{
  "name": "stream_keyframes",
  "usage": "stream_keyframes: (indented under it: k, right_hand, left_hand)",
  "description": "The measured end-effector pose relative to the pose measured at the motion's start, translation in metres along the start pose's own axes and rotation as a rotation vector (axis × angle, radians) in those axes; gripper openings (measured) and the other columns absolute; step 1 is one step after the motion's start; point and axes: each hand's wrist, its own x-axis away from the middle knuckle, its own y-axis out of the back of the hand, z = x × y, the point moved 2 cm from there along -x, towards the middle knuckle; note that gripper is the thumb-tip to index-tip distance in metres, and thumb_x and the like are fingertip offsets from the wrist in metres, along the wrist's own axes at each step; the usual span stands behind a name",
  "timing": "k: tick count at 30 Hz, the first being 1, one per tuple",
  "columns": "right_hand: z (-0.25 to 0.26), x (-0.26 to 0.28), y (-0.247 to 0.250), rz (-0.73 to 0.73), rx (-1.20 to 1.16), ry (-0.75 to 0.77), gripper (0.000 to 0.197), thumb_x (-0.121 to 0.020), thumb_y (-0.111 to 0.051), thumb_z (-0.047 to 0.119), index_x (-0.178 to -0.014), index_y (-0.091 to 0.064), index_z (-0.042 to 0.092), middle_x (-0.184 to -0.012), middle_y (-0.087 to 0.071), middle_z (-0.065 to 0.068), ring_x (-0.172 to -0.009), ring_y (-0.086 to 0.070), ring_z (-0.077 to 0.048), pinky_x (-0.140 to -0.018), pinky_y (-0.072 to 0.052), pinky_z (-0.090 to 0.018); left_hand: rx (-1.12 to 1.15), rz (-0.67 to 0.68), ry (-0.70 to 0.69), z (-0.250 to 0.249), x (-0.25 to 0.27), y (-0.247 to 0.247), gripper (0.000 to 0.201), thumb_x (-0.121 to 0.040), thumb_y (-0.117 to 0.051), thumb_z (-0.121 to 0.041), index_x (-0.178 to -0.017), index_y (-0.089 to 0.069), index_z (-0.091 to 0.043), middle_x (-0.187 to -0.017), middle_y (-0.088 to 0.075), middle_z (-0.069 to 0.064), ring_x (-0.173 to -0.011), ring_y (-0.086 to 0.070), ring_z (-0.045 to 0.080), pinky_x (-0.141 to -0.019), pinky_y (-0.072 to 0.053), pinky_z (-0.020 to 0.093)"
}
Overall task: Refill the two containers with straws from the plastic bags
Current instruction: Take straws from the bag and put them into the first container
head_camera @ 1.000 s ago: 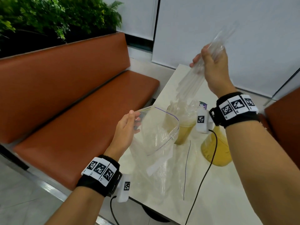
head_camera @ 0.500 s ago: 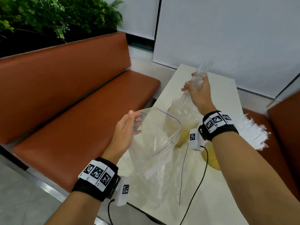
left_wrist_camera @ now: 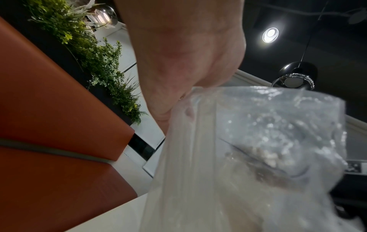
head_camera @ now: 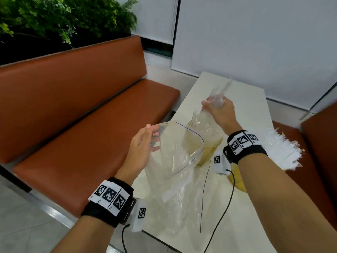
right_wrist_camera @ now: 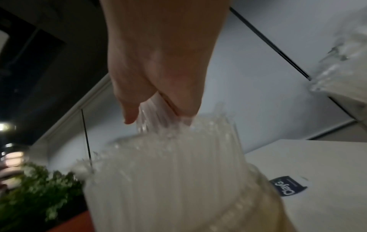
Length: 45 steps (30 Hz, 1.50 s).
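My left hand (head_camera: 145, 141) pinches the rim of a clear plastic zip bag (head_camera: 175, 157) and holds its mouth open above the white table (head_camera: 246, 110); the bag (left_wrist_camera: 248, 157) fills the left wrist view. My right hand (head_camera: 218, 108) grips a bundle of clear wrapped straws (head_camera: 206, 117), whose lower ends reach into a yellowish container (head_camera: 209, 147) just behind the bag. The right wrist view shows the fingers (right_wrist_camera: 158, 94) closed around the straw bundle (right_wrist_camera: 178, 157) over the container (right_wrist_camera: 258, 204). A second yellowish container (head_camera: 238, 179) stands under my right forearm, mostly hidden.
An orange bench (head_camera: 82, 115) runs along the table's left side, with plants (head_camera: 54, 19) behind it. More flattened plastic bags (head_camera: 182, 207) lie on the near table. A pile of white wrapped straws (head_camera: 284, 152) sits at the right, past my right wrist.
My right hand has come down from high above the table with the straw bundle, bringing its lower ends into the container. My left hand still holds the bag open in the same place.
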Motion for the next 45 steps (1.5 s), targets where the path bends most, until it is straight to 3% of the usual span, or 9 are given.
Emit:
stream_keyframes:
  k: [4,8,14,21,27,32,36,41,45]
  right_hand:
    - [-0.006,0.012,-0.003,0.103,0.067,-0.054,0.053,-0.074,-0.084,0.052,-0.100,-0.073,0.008,-0.096,-0.076,-0.011,-0.085,-0.071,-0.016,-0.079,-0.057,-0.034]
    - [0.011,0.013,-0.001,0.010,-0.080,0.034,0.047,-0.071,-0.081,0.060,-0.096,-0.066,0.023,-0.103,-0.073,-0.002,-0.100,-0.072,-0.023,-0.087,-0.059,-0.040]
    - [0.032,0.007,0.010,-0.207,-0.019,0.429,0.024,-0.092,-0.071,0.032,-0.115,-0.062,0.028,-0.089,-0.071,0.000,-0.073,-0.071,-0.020,-0.067,-0.056,-0.028]
    - [-0.022,0.010,-0.006,0.018,0.504,0.461,0.032,-0.104,-0.052,0.025,-0.110,-0.075,0.003,-0.100,-0.077,-0.014,-0.094,-0.071,-0.031,-0.088,-0.056,-0.044]
    - [0.011,0.008,-0.006,-0.162,0.636,0.537,0.041,-0.102,-0.044,0.033,-0.125,-0.071,0.013,-0.129,-0.069,-0.005,-0.129,-0.052,-0.029,-0.107,-0.041,-0.040]
    - [-0.021,0.007,-0.022,0.217,1.029,0.241,0.061,-0.105,-0.020,0.048,-0.150,-0.046,0.016,-0.146,-0.054,-0.010,-0.135,-0.047,-0.034,-0.115,-0.031,-0.051]
    - [-0.005,0.011,-0.016,0.161,0.915,0.267,0.048,-0.107,-0.032,0.042,-0.147,-0.051,0.023,-0.150,-0.051,-0.010,-0.140,-0.042,-0.033,-0.117,-0.022,-0.055]
    - [0.065,0.041,0.000,0.090,0.535,0.380,0.029,-0.096,-0.055,0.037,-0.095,-0.076,0.016,-0.088,-0.075,-0.005,-0.081,-0.070,-0.025,-0.077,-0.056,-0.035]
    - [0.088,0.091,-0.019,0.571,0.587,0.043,0.037,-0.096,-0.056,0.027,-0.071,-0.071,0.005,-0.066,-0.074,-0.012,-0.055,-0.072,-0.025,-0.059,-0.058,-0.028]
  left_hand:
    - [-0.003,0.007,-0.003,-0.001,-0.001,-0.002,0.054,-0.103,-0.034,-0.052,-0.127,-0.067,-0.018,-0.118,-0.066,0.004,-0.111,-0.066,0.021,-0.097,-0.058,0.042]
    - [-0.014,0.008,-0.004,-0.002,-0.001,-0.001,0.053,-0.104,-0.033,-0.051,-0.127,-0.067,-0.018,-0.119,-0.066,0.003,-0.112,-0.066,0.022,-0.097,-0.058,0.043]
    - [-0.025,0.015,-0.003,-0.002,-0.002,-0.002,0.052,-0.104,-0.033,-0.050,-0.129,-0.066,-0.018,-0.121,-0.066,0.003,-0.114,-0.065,0.023,-0.098,-0.057,0.041]
    - [-0.015,0.010,-0.005,-0.003,-0.003,-0.006,0.048,-0.106,-0.034,-0.046,-0.124,-0.069,-0.018,-0.118,-0.065,0.008,-0.112,-0.066,0.027,-0.096,-0.058,0.043]
    - [-0.022,0.020,-0.013,-0.004,-0.003,-0.009,0.042,-0.107,-0.039,-0.040,-0.124,-0.068,-0.016,-0.116,-0.067,0.003,-0.106,-0.066,0.021,-0.094,-0.057,0.039]
    - [-0.017,0.022,-0.025,-0.004,-0.001,-0.013,0.034,-0.106,-0.046,-0.034,-0.121,-0.069,-0.014,-0.112,-0.067,-0.002,-0.102,-0.065,0.016,-0.090,-0.056,0.038]
    - [-0.047,0.040,-0.026,-0.003,-0.001,-0.013,0.031,-0.107,-0.045,-0.034,-0.121,-0.070,-0.021,-0.124,-0.067,0.001,-0.108,-0.066,0.018,-0.085,-0.056,0.034]
    - [-0.067,0.041,-0.006,0.000,-0.001,-0.015,0.030,-0.104,-0.046,-0.014,-0.120,-0.069,-0.023,-0.125,-0.064,0.000,-0.110,-0.065,0.018,-0.081,-0.051,0.032]
    - [-0.088,0.066,-0.004,-0.002,0.001,-0.022,0.037,-0.099,-0.050,-0.005,-0.126,-0.066,-0.025,-0.126,-0.064,-0.003,-0.113,-0.064,0.014,-0.094,-0.056,0.039]
